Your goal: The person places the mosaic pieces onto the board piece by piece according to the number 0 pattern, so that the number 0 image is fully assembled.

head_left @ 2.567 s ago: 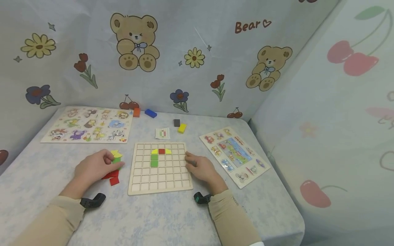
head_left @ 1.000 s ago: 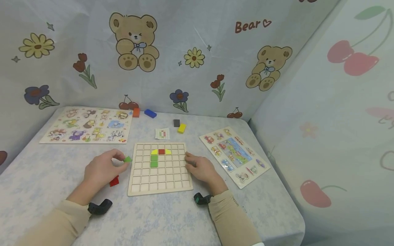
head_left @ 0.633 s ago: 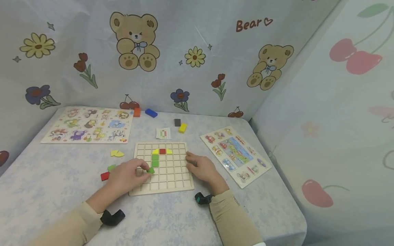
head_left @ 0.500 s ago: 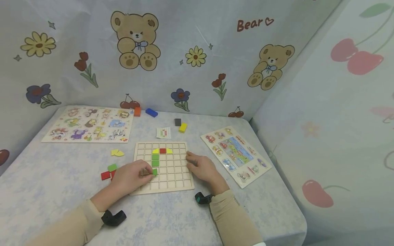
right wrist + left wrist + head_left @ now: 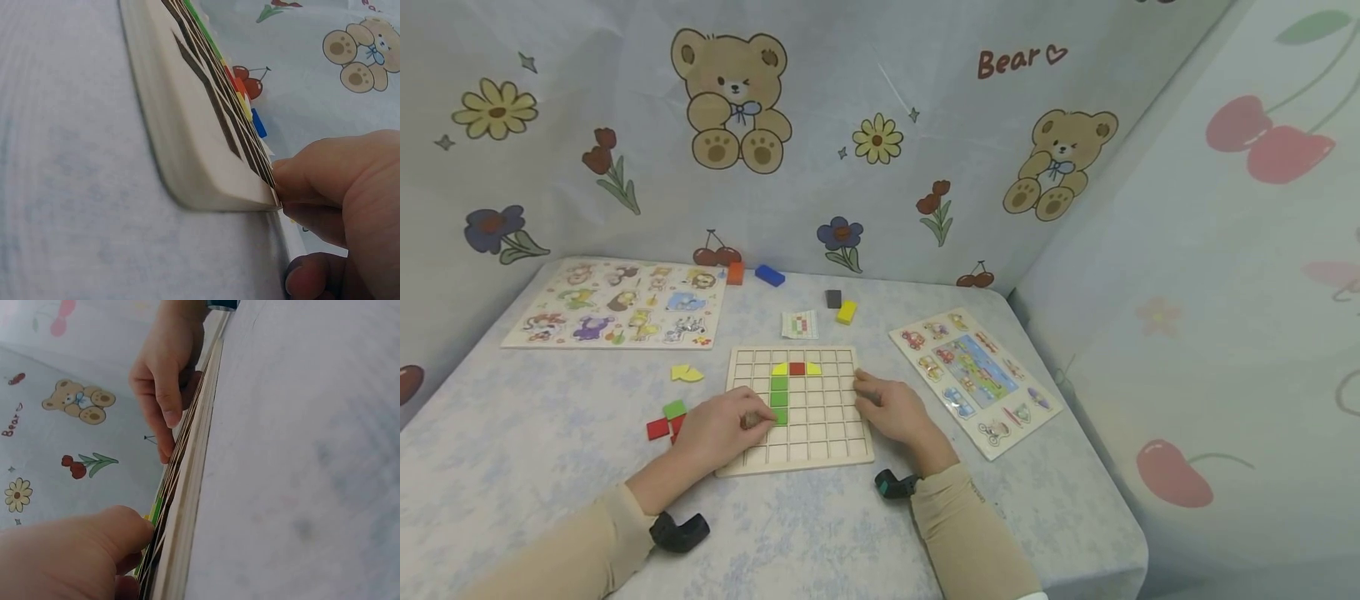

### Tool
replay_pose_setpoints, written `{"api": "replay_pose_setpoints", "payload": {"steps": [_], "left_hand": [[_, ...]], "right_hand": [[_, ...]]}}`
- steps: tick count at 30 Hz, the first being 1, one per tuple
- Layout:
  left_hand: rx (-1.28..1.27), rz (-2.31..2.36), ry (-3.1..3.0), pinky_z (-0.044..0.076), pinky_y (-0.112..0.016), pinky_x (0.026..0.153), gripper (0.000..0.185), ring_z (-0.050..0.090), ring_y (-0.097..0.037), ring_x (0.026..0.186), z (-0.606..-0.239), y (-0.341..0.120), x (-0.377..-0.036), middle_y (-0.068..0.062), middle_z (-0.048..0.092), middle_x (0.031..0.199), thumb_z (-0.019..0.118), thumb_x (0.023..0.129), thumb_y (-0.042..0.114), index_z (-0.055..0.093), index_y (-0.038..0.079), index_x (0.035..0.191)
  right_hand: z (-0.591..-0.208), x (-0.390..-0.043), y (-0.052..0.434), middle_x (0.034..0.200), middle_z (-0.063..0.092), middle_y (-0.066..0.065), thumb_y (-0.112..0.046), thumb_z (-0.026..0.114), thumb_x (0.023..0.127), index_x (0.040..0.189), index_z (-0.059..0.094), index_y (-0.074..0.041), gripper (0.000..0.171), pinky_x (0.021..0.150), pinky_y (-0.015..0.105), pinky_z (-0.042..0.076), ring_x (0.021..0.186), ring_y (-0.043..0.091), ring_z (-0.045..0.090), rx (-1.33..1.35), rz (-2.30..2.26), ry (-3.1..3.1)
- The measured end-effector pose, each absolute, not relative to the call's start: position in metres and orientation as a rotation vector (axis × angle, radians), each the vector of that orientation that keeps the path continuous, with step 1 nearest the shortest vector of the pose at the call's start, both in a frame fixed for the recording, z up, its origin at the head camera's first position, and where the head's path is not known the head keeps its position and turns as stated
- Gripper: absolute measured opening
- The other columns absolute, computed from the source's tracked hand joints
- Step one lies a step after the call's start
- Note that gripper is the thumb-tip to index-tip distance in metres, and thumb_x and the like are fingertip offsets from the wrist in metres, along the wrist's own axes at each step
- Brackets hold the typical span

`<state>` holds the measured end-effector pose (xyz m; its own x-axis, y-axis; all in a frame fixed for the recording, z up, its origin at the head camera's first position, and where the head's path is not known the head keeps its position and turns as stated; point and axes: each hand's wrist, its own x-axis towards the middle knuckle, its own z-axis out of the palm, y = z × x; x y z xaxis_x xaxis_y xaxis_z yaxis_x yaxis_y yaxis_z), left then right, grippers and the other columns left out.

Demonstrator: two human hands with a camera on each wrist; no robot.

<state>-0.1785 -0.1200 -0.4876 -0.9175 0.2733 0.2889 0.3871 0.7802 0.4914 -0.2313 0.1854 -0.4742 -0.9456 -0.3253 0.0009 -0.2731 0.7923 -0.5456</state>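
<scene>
From where I stand, the person's left hand (image 5: 721,429) is over the left part of a square wooden board (image 5: 827,446), thumb and fingers drawn in narrow, pinching the left edge of a green tile (image 5: 782,416). That tile is in a cell just below two other green tiles (image 5: 778,391); I can't tell whether it lies fully down. The right hand (image 5: 891,412) is at the board's right edge, its fingers loosely extended, with the tips touching the wood.

Toward the far side of the grid, a red tile (image 5: 797,368) sits between two yellow corner pieces (image 5: 780,369). Left of the board, on the surface (image 5: 790,542), are loose yellow pieces (image 5: 686,374) and, nearer, a loose green tile (image 5: 675,409) touching some loose red tiles (image 5: 657,429), partly hidden by the hand.

Just beyond the board lies a small pattern card (image 5: 800,325), with a black block (image 5: 833,299) and a yellow block (image 5: 847,312) near it. An orange block (image 5: 735,272) and a blue block (image 5: 770,275) lie farther off. An animal puzzle (image 5: 550,292) takes the far left, a vehicle puzzle (image 5: 973,367) the right.
</scene>
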Motion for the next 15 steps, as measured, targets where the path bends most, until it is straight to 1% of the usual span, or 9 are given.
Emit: {"api": "replay_pose_setpoints", "payload": {"steps": [2,5,11,15], "left_hand": [[-0.502,-0.832,-2.770,0.038,-0.022,0.051,0.009,0.050,-0.002,0.064,-0.4882,-0.1197,-0.1787,0.014,0.067,0.093,0.084,0.085,0.027,0.082,0.030,0.093],[-0.477,-0.827,-2.787,0.038,-0.023,0.050,0.009,0.049,-0.001,0.063,-0.4884,-0.1196,-0.1787,0.015,0.067,0.093,0.083,0.085,0.027,0.082,0.031,0.093],[-0.455,-0.820,-2.833,0.038,-0.025,0.048,0.009,0.050,-0.003,0.064,-0.4864,-0.1215,-0.1759,0.014,0.069,0.098,0.081,0.088,0.030,0.081,0.032,0.097],[-0.394,-0.865,-2.840,0.038,-0.027,0.047,0.009,0.050,-0.005,0.063,-0.4800,-0.1267,-0.1728,0.012,0.070,0.101,0.079,0.090,0.033,0.080,0.032,0.099]], "right_hand": [[-0.4741,-0.2310,0.1851,0.156,0.049,-0.009,-0.032,0.060,0.102,0.142,0.063,-0.017,0.043,0.118,0.046,0.037,0.146,0.023,0.045,-0.482,-0.858,2.882],[-0.4739,-0.2307,0.1853,0.156,0.049,-0.009,-0.032,0.060,0.102,0.142,0.063,-0.017,0.042,0.118,0.046,0.037,0.146,0.023,0.045,-0.485,-0.858,2.881],[-0.4739,-0.2315,0.1861,0.156,0.049,-0.010,-0.030,0.061,0.103,0.142,0.063,-0.017,0.041,0.118,0.045,0.037,0.146,0.022,0.045,-0.493,-0.847,2.889],[-0.4739,-0.2333,0.1860,0.156,0.049,-0.011,-0.030,0.061,0.103,0.141,0.064,-0.018,0.040,0.118,0.044,0.037,0.146,0.020,0.045,-0.491,-0.845,2.889]]}}
